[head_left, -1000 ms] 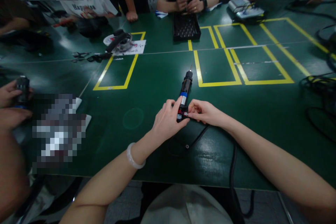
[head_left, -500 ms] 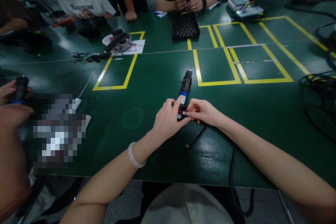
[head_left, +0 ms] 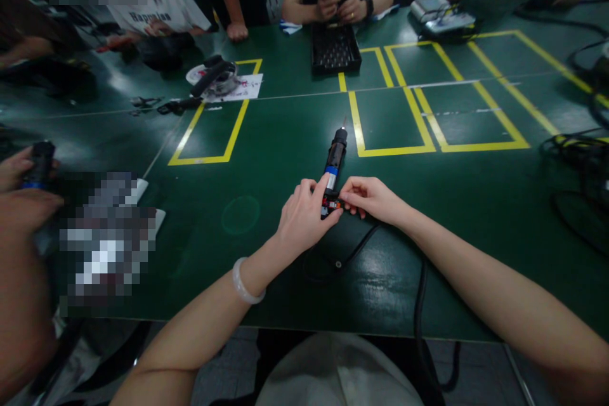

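Tool, head view: black cylindrical tool [head_left: 335, 151] on the green surface [head_left: 290, 133], rear end between the hands.
Left grip: left hand [head_left: 304, 219] clamped on the tool's rear.
Right grip: right hand [head_left: 373, 200] beside it, fingers bent; closure on a part, cannot tell.
Handling: likely rigid, moderately heavy; exposed rear parts look fragile; hold the barrel.
Container: black tray [head_left: 337, 68]; small contents unclear.

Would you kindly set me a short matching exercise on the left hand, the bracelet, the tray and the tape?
Things:
1. Left hand
2. Bracelet
3. Tray
4. Tape

Places and colours:
A. white, round the wrist
B. yellow, marking out frames
C. on the tool
D. black, beyond the tool

Right pairs: 1-C, 2-A, 3-D, 4-B.
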A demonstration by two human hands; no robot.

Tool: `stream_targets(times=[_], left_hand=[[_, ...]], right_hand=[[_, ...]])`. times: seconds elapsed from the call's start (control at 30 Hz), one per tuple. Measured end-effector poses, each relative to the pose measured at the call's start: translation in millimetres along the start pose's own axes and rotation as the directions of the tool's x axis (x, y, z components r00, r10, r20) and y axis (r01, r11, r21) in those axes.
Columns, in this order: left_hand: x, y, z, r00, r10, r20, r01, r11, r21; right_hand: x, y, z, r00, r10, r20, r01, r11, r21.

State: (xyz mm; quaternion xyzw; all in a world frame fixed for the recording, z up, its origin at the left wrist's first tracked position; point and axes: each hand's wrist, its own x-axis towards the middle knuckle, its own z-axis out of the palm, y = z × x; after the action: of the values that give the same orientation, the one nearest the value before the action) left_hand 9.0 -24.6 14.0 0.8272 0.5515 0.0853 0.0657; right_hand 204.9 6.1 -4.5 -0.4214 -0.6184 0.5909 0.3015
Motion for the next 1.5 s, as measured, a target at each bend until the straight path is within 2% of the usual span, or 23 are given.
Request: stream_targets(times=[0.13,0.23,0.5,0.7,0.9,1.13,1.3,1.5], left_hand=[[0,-1,0.4,1.0,0.005,-0.001,-0.005,1.0,0.001],[0,-3,0.2,1.0,0.016,0.0,-0.016,1.0,0.005],[-1,-16,-7.1,1.0,0.025,0.014,-0.026,0.998,0.06],[-8,-44,-17.8,0.997,-0.056,0.045,0.05,0.992,0.113],[-8,-89,-32.9,0.98,-0.196,0.038,0.184,0.959,0.214],[-1,-162,-51.7,0.924,-0.381,0.013,0.355,0.872,0.336],[2,-213,-64.9,0.907,-0.42,-0.025,0.398,0.836,0.377],[12,-263,-77.3,0.828,-0.559,-0.048,0.532,0.754,0.386]], right_hand=[[3,0,-13,0.99,-0.015,-0.138,0.008,0.999,-0.05],[5,4,-21,0.981,-0.01,-0.194,0.002,0.999,-0.043],[6,7,-24,0.982,0.025,-0.186,-0.03,0.999,-0.024],[5,4,-24,0.983,0.039,-0.182,-0.042,0.999,-0.014],[6,5,-24,0.982,0.04,-0.185,-0.042,0.999,-0.008],[7,4,-22,0.979,0.055,-0.199,-0.057,0.998,-0.005],[9,4,-20,0.978,0.061,-0.202,-0.069,0.997,-0.034],[4,4,-19,0.985,0.047,-0.164,-0.065,0.992,-0.105]])
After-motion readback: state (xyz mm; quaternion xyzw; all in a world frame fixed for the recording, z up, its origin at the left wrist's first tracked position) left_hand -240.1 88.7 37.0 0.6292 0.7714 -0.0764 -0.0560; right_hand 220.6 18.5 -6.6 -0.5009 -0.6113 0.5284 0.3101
